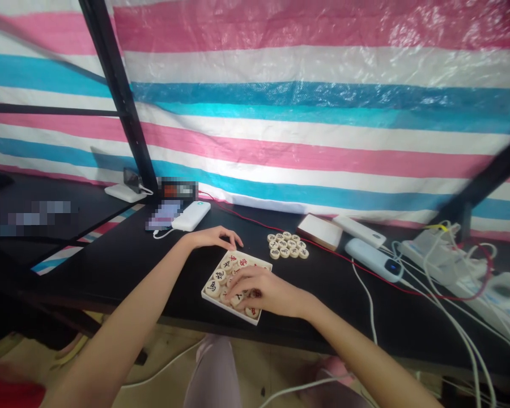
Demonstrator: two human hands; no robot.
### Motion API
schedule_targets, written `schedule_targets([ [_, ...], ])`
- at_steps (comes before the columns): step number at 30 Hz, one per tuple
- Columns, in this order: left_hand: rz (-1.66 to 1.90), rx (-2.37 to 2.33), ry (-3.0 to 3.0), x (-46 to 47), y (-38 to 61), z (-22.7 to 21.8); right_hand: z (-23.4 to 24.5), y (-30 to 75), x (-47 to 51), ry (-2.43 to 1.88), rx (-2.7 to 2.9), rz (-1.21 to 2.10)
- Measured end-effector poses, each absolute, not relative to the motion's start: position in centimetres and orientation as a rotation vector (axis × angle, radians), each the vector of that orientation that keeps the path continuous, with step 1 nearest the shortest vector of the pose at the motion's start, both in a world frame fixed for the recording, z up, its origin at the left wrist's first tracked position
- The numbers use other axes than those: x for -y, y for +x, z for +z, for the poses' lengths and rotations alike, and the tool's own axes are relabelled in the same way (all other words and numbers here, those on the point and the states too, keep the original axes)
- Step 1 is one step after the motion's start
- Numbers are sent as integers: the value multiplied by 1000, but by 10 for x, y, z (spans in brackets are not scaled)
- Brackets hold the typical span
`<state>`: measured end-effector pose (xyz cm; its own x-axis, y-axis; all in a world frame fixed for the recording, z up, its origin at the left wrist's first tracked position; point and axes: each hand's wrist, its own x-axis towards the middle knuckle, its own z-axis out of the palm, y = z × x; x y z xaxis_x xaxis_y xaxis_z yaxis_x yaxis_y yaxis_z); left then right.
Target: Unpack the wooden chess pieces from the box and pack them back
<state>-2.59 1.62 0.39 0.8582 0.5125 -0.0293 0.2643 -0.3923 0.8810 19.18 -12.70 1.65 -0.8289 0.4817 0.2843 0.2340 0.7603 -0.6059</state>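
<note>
A white open box (208, 297) of round Chinese chess pieces sits at the desk's near edge, with red and black characters showing. My right hand (272, 289) is over the box, its fingers closed on a tilted Chinese chess piece (237, 299) with a black mark. Its fingers hide several other pieces. Just beyond the box's far left corner, my left hand (215, 237) rests on the desk with bent fingers apart, holding nothing. To the right, a group of black-marked pieces (283, 245) lies in close rows.
Behind the loose pieces lies a flat box (319, 231). Power banks (374, 259) and a power strip (471, 294) with tangled white cables fill the right side. A red cable (255, 219) crosses the desk. At left are a phone (165, 215) and a white power bank (192, 216).
</note>
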Motion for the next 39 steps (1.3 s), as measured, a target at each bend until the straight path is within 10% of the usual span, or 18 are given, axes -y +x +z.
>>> schedule_targets([
  [11,272,-639,1994,-13,-26,6,-6,252,121,-1134,1842,89],
  [39,318,-626,1972,-15,-27,1,15,206,133,-1075,2350,-31],
])
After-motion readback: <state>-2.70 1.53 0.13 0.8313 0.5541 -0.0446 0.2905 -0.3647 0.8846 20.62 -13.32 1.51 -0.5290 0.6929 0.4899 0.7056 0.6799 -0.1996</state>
